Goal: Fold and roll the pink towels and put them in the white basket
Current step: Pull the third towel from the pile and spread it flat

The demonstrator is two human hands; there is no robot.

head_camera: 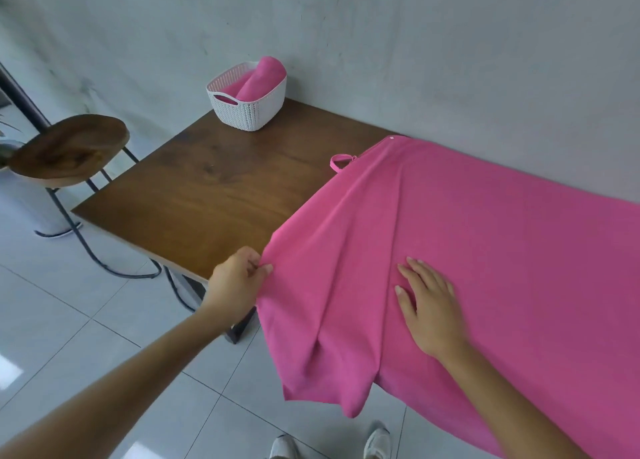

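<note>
basket [247,107] far-left on table [207,188] | rolled towels [258,79] inside | spread towel [485,251] right

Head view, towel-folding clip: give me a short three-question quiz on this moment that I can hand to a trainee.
1. True or false: the white basket already holds a rolled pink towel.
2. The left hand is: A) hanging idle; B) pinching the edge of the spread towel; C) reaching into the basket.
3. Fill in: the right hand lies ____ on the spread towel, fingers straight.
Key: 1 true; 2 B; 3 flat.
</note>
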